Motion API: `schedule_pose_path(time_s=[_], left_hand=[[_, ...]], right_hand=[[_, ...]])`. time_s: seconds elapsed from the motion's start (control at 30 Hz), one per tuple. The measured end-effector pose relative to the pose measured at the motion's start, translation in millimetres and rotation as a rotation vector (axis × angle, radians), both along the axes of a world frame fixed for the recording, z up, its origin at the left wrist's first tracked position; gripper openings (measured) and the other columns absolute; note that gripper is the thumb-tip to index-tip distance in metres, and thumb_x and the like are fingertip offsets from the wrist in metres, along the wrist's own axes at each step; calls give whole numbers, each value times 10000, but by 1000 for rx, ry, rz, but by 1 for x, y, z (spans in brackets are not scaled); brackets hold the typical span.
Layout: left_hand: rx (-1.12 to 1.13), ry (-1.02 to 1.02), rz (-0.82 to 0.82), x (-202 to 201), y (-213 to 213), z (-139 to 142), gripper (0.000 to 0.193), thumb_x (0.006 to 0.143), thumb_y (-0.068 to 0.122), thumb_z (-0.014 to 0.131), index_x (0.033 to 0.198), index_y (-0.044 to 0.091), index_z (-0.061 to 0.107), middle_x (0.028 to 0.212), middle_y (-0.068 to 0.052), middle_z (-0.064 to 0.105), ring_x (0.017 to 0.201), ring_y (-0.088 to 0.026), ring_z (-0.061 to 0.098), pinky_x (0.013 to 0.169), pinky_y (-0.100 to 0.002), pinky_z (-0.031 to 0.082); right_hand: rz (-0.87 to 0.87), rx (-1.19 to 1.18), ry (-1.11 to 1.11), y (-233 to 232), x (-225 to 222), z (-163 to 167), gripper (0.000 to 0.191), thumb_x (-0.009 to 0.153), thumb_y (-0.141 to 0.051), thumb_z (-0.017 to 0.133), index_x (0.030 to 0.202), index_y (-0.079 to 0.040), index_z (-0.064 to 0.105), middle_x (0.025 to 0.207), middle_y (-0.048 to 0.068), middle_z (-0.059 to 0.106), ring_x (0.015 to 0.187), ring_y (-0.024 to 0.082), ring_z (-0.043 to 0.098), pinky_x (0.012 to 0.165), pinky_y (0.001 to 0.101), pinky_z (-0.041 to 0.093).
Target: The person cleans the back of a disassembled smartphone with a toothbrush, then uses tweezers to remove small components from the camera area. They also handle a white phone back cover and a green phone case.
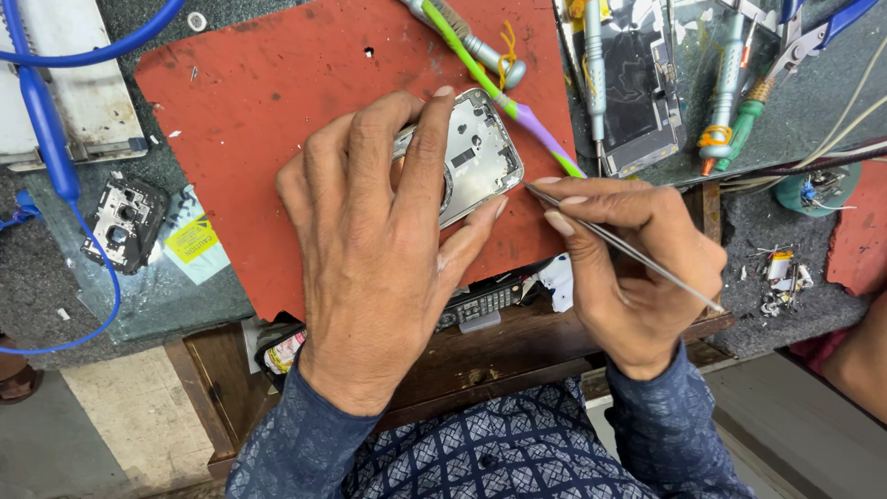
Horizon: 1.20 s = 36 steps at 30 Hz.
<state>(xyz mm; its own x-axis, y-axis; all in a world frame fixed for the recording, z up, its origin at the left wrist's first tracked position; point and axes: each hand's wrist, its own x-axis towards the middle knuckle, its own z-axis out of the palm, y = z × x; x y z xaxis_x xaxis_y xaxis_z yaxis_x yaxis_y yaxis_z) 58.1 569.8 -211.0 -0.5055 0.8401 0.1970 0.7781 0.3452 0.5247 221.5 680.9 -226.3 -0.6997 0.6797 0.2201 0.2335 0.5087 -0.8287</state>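
Silver phone frame: lies on my red mat, on the bench.
Left hand: grip pressed down on frame.
Right hand: grip pinching tweezers, tips at frame's edge.
Risk: I judge a slipping tip could scratch the frame.

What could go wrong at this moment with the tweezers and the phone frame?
The tweezers in the right hand point at the silver phone frame; a slip might scratch it or flick a small part away. The left hand covers much of the frame, so its fingers sit near the tips. The green-purple tool beside the frame could be knocked.
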Motion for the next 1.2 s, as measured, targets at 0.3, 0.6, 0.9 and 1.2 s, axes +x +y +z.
schedule_pose_path(time_s=[0.3,0.6,0.9,1.2], left_hand=[[38,17,13,0,-1,-4,678,895,358,843,1411,8,577,1347,-97,517,1215,-296,473,1023,-499,385],[52,21,8,5,-7,-11,665,956,358,841,1470,36,568,1424,-69,511,1288,-288,474,1095,-489,387],[76,26,4,6,-10,-12,680,947,358,855,1467,35,559,1422,-83,499,1284,-292,467,1096,-488,393],[85,11,7,9,-13,-11,690,933,351,858,1472,41,558,1410,-69,502,1275,-285,474,1088,-483,394]], right_hand=[[-12,-2,62,2,1,-14,111,1078,77,688,1042,70,582,1079,254,743,1025,241,775,911,325,656],[-19,115,151,-5,3,-29,155,1026,143,713,1014,55,587,1133,258,730,1070,302,764,966,379,647],[-30,143,162,-6,1,-27,134,1027,119,719,1049,60,601,1135,260,734,1059,287,767,956,360,643],[-58,130,166,-13,-3,-19,101,1042,116,737,1077,79,650,1090,247,742,1051,262,770,955,326,640]])
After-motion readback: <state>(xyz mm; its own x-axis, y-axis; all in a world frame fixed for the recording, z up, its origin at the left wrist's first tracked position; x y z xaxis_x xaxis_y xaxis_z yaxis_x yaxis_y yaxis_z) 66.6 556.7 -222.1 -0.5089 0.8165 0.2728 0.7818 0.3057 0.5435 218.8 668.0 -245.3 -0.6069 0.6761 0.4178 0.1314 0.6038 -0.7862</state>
